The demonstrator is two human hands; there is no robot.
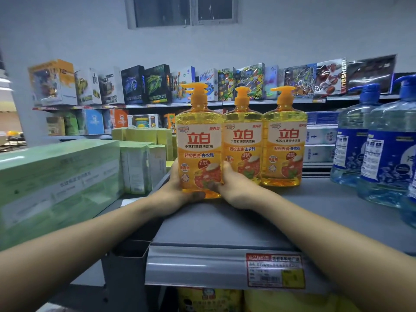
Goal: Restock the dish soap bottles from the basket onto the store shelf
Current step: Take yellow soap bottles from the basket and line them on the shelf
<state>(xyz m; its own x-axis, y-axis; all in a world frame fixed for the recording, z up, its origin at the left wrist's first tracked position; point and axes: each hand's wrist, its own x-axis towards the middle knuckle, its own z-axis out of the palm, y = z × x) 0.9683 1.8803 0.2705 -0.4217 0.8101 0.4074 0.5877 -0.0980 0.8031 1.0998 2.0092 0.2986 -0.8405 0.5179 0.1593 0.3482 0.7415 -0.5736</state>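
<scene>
Three yellow dish soap bottles with orange pump tops stand in a row on the grey store shelf [225,226]. Both hands grip the leftmost bottle [198,140] near its base: my left hand [177,188] wraps its left side, and my right hand [231,188] wraps its right side. That bottle stands upright, slightly nearer than the other two, with its base at or just above the shelf. To its right stand the middle bottle [244,143] and the right bottle [286,143], touching each other. The basket is out of view.
Green boxed goods [56,181] fill the shelf to the left. Large blue pump bottles [387,149] stand at the right. A red price tag [274,271] hangs on the shelf's front rail. Toy boxes [157,84] line the far aisle. Yellow packs show on the shelf below.
</scene>
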